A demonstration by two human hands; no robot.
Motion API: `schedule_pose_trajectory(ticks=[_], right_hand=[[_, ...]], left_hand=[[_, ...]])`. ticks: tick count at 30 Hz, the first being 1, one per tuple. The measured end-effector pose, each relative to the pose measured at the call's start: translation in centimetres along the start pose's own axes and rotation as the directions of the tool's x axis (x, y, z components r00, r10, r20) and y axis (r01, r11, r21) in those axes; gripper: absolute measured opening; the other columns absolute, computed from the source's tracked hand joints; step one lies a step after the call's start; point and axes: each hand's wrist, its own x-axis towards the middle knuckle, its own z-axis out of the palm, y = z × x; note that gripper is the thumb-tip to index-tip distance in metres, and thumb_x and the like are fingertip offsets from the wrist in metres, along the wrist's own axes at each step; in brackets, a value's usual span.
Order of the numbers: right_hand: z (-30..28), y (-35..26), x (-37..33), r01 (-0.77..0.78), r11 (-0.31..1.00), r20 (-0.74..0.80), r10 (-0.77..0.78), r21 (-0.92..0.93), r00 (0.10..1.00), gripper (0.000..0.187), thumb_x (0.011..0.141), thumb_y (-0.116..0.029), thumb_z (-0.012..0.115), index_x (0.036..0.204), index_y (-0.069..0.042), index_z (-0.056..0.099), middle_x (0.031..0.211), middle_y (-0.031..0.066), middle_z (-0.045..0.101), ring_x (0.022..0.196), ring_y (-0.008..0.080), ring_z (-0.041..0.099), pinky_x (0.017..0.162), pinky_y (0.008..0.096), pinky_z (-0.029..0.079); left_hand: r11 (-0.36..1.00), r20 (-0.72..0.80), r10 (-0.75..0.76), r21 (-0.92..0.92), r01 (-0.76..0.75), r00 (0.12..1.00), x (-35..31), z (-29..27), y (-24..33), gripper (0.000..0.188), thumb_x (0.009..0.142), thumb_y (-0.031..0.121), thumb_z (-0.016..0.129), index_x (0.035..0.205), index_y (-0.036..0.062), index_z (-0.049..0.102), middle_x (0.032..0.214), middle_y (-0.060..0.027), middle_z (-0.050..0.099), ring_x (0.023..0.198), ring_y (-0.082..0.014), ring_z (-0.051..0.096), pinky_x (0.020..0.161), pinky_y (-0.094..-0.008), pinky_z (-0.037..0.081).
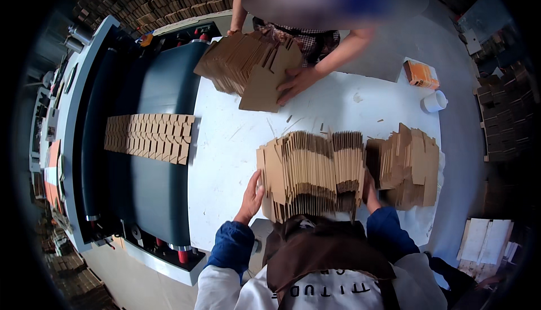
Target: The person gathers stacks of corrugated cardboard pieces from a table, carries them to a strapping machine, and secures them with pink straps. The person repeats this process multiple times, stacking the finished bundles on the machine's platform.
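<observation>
A long row of flattened cardboard boxes point(307, 169) stands on edge in front of me on the white table point(225, 141). My left hand point(251, 197) presses against its left end, the thumb and fingers upright along the outer sheet. At the other end my right hand point(370, 190) grips the row, its fingers partly hidden behind the cardboard. Squeezed between both hands, the row has a slight gap in its upper part. Just beyond my right hand, a second, looser pile of cardboard boxes point(414, 166) leans unevenly.
Across the table a co-worker's hand point(298, 82) holds a fanned stack of cardboard point(242, 65). On the left, a dark conveyor belt point(155, 183) carries a strip of overlapping cardboard pieces point(149, 135). An orange box point(421, 74) and a white cup point(434, 101) sit at the far right.
</observation>
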Motion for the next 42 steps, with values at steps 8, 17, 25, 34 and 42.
schedule_pose_trajectory(ticks=[8, 17, 25, 34, 42], right_hand=[[6.0, -3.5, -3.1, 0.241, 0.85, 0.308, -0.099, -0.468, 0.946, 0.053, 0.107, -0.039, 0.034, 0.142, -0.001, 0.045, 0.135, 0.0166, 0.058, 0.12, 0.0289, 0.057, 0.092, 0.0393, 0.05], [2.8, -6.8, -10.3, 0.102, 0.841, 0.258, 0.046, -0.531, 0.965, 0.052, 0.106, -0.039, 0.035, 0.14, 0.0, 0.047, 0.131, 0.0176, 0.059, 0.118, 0.03, 0.058, 0.091, 0.0397, 0.05], [1.8, -9.2, -8.8, 0.191, 0.801, 0.417, 0.079, -0.567, 0.905, 0.051, 0.106, -0.039, 0.037, 0.137, 0.0, 0.049, 0.128, 0.0185, 0.06, 0.116, 0.0309, 0.059, 0.09, 0.0401, 0.051], [13.9, -11.2, -10.0, 0.563, 0.676, 0.854, 0.201, -0.476, 0.48, 0.051, 0.105, -0.038, 0.038, 0.135, 0.001, 0.05, 0.125, 0.0195, 0.062, 0.113, 0.032, 0.06, 0.089, 0.0405, 0.051], [29.2, -3.4, -27.5, 0.727, 0.656, 0.853, 0.482, -0.201, -0.2, 0.05, 0.105, -0.038, 0.039, 0.132, 0.001, 0.052, 0.122, 0.0204, 0.063, 0.111, 0.033, 0.061, 0.088, 0.0409, 0.052]], left_hand=[[0.974, 0.087, 0.073, -0.222, -0.052, 0.993, 3.2, -1.6, -2.2, 0.076, 0.099, 0.055, 0.04, 0.15, -0.0021, 0.032, 0.153, -0.0211, 0.038, 0.144, -0.0333, 0.034, 0.116, -0.0399, 0.027], [0.89, -0.013, 0.14, -0.435, -0.132, 0.99, 7.0, 2.2, 0.0, 0.094, 0.095, 0.071, 0.03, 0.155, -0.0009, 0.021, 0.161, -0.0205, 0.022, 0.15, -0.0321, 0.018, 0.121, -0.0427, 0.015], [0.849, -0.266, 0.006, -0.508, -0.145, 0.964, -0.7, 3.8, 7.6, 0.07, 0.098, 0.015, 0.056, 0.156, 0.0028, 0.019, 0.161, -0.0142, 0.023, 0.149, -0.0251, 0.021, 0.12, -0.0358, 0.019], [0.762, -0.786, -0.2, -0.5, -0.411, 0.585, -22.1, 5.7, 12.8, 0.09, 0.097, 0.067, 0.036, 0.157, 0.0024, 0.015, 0.16, -0.0129, 0.024, 0.147, -0.0235, 0.023, 0.119, -0.0361, 0.019], [0.89, -0.921, -0.359, -0.289, -0.353, -0.153, -45.6, 12.5, 13.2, 0.076, 0.103, 0.058, 0.031, 0.155, 0.0034, 0.021, 0.156, -0.0113, 0.031, 0.144, -0.0227, 0.029, 0.118, -0.0345, 0.022]])
